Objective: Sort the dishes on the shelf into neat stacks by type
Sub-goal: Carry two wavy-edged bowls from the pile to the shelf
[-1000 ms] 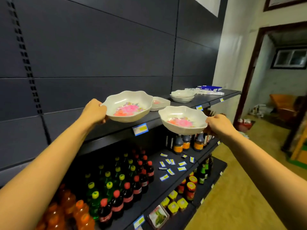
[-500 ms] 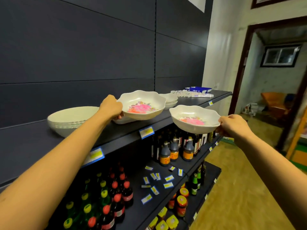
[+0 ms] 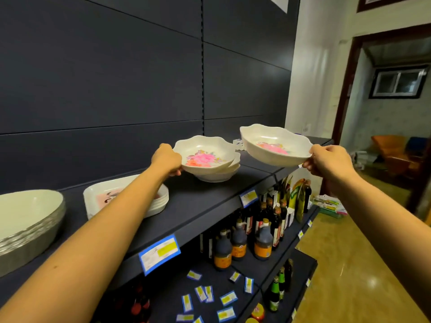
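Head view: left hand (image 3: 166, 159) pinches a floral bowl (image 3: 204, 155) onto the centre stack (image 3: 217, 173); right hand (image 3: 326, 163) grips another bowl (image 3: 275, 145) at centre right, unsupported. Off-centre nesting could topple it.

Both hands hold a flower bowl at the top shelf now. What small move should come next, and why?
Probably the left hand should let go of its flower bowl, since it already seems to sit on the stack of same bowls on the top shelf. That frees the top of the stack for the second flower bowl, which the right hand holds in the air beside it.
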